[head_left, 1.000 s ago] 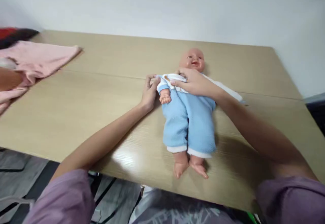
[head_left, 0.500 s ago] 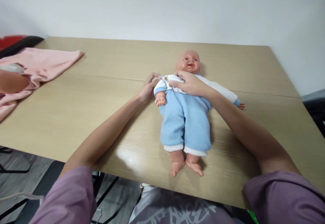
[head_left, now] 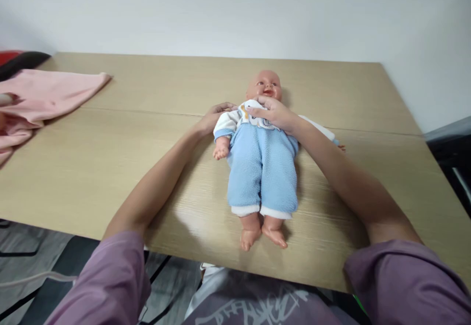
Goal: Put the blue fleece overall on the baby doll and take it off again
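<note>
A baby doll (head_left: 263, 168) lies on its back on the table, head toward the wall, in a fleecy outfit with light blue legs and a white printed top (head_left: 253, 114). My left hand (head_left: 217, 116) is at the doll's shoulder on the left side, its fingers curled on the white cloth and their tips partly hidden. Across the doll's chest lies my right hand (head_left: 275, 114), thumb and fingers closed on the top near the collar. The doll's arm on the left rests bent at its side in a white sleeve; the other arm stretches out to the right, partly behind my forearm.
A pink cloth (head_left: 55, 92) lies at the table's left end, with a skin-coloured object partly in view on it. Behind it is a red and black item (head_left: 24, 62). The wooden table (head_left: 147, 84) meets a white wall. Dark chairs stand below the front edge and to the right.
The white top, bunched up at the doll's shoulder before, now lies flatter, with more of its print showing. The doll's left-side sleeve has straightened a little. My view has shifted slightly to the right.
</note>
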Action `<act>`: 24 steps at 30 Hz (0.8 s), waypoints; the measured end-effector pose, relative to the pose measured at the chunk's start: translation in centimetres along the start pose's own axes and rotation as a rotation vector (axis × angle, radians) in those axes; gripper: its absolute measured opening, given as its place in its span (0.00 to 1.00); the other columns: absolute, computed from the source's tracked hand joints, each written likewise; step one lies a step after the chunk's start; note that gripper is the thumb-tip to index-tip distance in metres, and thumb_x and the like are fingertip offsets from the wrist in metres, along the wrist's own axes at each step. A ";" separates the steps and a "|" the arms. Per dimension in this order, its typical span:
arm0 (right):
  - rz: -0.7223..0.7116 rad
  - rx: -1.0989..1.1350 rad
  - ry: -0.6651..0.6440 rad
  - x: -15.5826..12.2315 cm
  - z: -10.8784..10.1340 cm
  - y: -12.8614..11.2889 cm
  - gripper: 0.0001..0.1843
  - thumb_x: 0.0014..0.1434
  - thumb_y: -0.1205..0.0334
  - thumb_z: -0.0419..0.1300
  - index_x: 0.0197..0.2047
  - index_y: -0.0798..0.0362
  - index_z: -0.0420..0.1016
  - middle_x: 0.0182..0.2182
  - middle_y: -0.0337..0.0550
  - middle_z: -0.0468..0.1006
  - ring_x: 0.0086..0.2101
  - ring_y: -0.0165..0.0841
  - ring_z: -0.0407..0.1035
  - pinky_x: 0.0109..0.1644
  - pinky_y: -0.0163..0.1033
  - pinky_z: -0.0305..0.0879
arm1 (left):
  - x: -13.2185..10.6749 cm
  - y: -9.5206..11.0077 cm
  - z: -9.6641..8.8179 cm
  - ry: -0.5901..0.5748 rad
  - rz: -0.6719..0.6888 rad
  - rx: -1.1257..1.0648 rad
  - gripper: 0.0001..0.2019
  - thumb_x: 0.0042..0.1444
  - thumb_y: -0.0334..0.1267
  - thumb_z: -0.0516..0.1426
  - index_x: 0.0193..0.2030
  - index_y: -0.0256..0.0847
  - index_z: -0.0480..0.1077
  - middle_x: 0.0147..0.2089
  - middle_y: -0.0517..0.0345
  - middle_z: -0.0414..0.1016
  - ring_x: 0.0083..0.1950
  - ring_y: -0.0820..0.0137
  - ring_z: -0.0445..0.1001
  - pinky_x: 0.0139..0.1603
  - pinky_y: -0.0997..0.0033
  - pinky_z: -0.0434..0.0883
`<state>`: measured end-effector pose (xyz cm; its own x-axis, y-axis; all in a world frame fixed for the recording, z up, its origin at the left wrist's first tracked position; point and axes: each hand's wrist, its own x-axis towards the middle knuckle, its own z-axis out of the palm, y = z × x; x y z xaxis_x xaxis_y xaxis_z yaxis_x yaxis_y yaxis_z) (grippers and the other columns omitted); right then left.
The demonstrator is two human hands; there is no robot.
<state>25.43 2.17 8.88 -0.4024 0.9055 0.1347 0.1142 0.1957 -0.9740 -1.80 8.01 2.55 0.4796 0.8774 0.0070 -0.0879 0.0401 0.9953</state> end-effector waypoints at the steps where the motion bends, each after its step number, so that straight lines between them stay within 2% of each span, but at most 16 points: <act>1: 0.002 0.012 -0.002 0.0 -0.1 0.1 0.31 0.59 0.30 0.87 0.47 0.46 0.87 0.47 0.44 0.87 0.51 0.44 0.78 0.55 0.44 0.79 | -0.3 0.3 0.1 0.013 -0.003 0.006 0.22 0.54 0.52 0.83 0.45 0.44 0.83 0.45 0.58 0.88 0.47 0.63 0.80 0.56 0.60 0.78; 4: 0.023 0.056 0.002 0.0 -0.1 0.3 0.31 0.58 0.31 0.88 0.47 0.45 0.87 0.46 0.43 0.88 0.50 0.43 0.79 0.54 0.44 0.80 | -0.9 1.1 0.7 0.007 -0.012 0.056 0.21 0.57 0.54 0.80 0.45 0.42 0.83 0.45 0.53 0.87 0.44 0.63 0.80 0.50 0.63 0.78; 8: 0.055 0.125 0.016 -0.1 -0.1 0.6 0.31 0.58 0.33 0.88 0.47 0.46 0.86 0.47 0.43 0.91 0.52 0.43 0.83 0.58 0.43 0.83 | -0.3 1.9 1.4 -0.050 0.034 0.167 0.16 0.64 0.53 0.73 0.42 0.42 0.82 0.45 0.53 0.83 0.46 0.61 0.78 0.53 0.62 0.79; 12: 0.070 0.134 0.050 -0.2 -0.6 0.3 0.30 0.58 0.34 0.88 0.48 0.45 0.86 0.48 0.43 0.91 0.52 0.43 0.84 0.59 0.43 0.83 | 0.7 2.1 1.6 -0.095 0.071 0.130 0.21 0.61 0.59 0.75 0.40 0.44 0.79 0.42 0.55 0.76 0.46 0.61 0.74 0.53 0.63 0.78; 15: 0.081 -0.062 0.040 -0.6 -1.5 -1.0 0.24 0.66 0.36 0.84 0.48 0.45 0.86 0.50 0.44 0.91 0.54 0.47 0.83 0.61 0.48 0.82 | 0.8 2.2 1.6 -0.072 0.126 0.133 0.26 0.62 0.65 0.78 0.39 0.46 0.77 0.42 0.55 0.74 0.46 0.60 0.72 0.52 0.65 0.77; 19: 0.120 -0.561 0.000 -1.9 -3.1 -4.2 0.15 0.77 0.44 0.75 0.48 0.46 0.87 0.53 0.49 0.92 0.55 0.52 0.82 0.67 0.56 0.77 | 1.2 2.3 2.1 -0.022 0.162 0.100 0.30 0.65 0.71 0.78 0.42 0.47 0.78 0.44 0.54 0.75 0.47 0.59 0.76 0.52 0.63 0.79; 21: 0.187 -0.728 -0.019 -2.7 -3.9 -5.9 0.15 0.81 0.44 0.71 0.50 0.48 0.88 0.56 0.52 0.92 0.55 0.53 0.82 0.67 0.57 0.74 | 2.1 2.2 2.5 -0.039 0.145 0.087 0.30 0.63 0.70 0.79 0.42 0.47 0.78 0.43 0.54 0.76 0.47 0.58 0.78 0.52 0.62 0.80; 24: 0.258 -0.827 -0.077 -3.7 -5.5 -7.4 0.20 0.84 0.41 0.67 0.56 0.49 0.90 0.59 0.52 0.92 0.55 0.52 0.82 0.63 0.54 0.73 | 3.7 2.1 3.0 -0.096 0.135 0.097 0.26 0.60 0.63 0.80 0.39 0.46 0.77 0.43 0.55 0.78 0.47 0.59 0.78 0.53 0.62 0.81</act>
<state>31.10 -0.59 16.59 -0.3303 0.9370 -0.1137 0.8215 0.2260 -0.5235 2.45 9.94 4.93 0.5509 0.8218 0.1456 -0.0748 -0.1251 0.9893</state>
